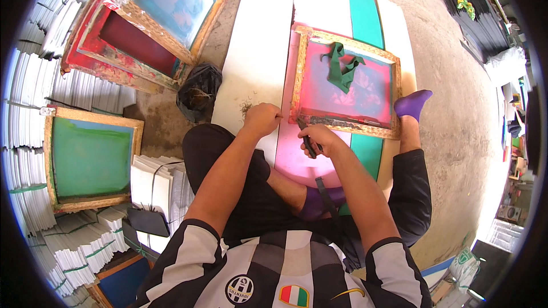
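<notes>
Concrete floor [456, 182] surrounds the white, pink and green boards [251, 51] where the wooden screen frame [298, 74] is laid, just past the hands. What look like black-handled pliers [309, 147] are gripped in the right hand [323, 136] by its near left corner; the left hand [261, 121] is curled, can't tell if anything's pinched. Probably light and stiff, mesh [374, 88] likely fragile, so best held by the wood. Room's tight on the right, where the edge is crowded by a purple-socked foot [412, 104].

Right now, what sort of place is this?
Probably a screen-printing workshop: there is a pink-stained framed screen in front, a blue framed screen with a pale design, and stacks of white sheets at left.
</notes>
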A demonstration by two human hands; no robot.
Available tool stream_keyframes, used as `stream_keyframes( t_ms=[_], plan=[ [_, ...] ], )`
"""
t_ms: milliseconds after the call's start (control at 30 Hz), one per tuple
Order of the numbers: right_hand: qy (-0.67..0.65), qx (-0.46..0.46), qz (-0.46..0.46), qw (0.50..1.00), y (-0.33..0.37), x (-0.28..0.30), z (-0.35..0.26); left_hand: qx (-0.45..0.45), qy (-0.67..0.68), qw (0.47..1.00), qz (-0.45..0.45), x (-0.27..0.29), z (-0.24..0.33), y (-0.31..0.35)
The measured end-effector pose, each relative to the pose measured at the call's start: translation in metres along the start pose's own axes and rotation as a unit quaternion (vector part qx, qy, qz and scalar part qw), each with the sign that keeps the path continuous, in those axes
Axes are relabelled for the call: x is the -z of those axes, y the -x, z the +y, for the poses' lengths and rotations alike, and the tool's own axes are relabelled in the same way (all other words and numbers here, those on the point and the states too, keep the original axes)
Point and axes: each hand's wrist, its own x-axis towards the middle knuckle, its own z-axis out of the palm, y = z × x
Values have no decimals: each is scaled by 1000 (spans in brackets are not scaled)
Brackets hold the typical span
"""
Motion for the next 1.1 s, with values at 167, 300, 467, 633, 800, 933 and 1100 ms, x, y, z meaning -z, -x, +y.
stream_keyframes(
  t_ms=[167,300,467,633,800,933,1100],
  plan=[
    [257,118,100,954,1,-3,13,84,-40,995,-44,-1,0,-7],
    [295,120,169,933,-5,-18,24,79,-47,995,-50,-4,-3,-11],
    [254,135,202,936,-2,-34,30,141,-59,988,-25,-10,-7,-15],
    [306,202,288,885,-34,-32,61,229,-105,968,-20,-3,-9,-20],
    [318,210,351,855,-34,-50,67,256,-116,959,-17,-2,-10,-12],
    [319,220,398,832,-38,-61,72,239,-128,962,-26,-2,-9,-7],
    [328,264,396,816,-32,-64,79,230,-124,965,-23,-3,-11,-6]
  ],
)
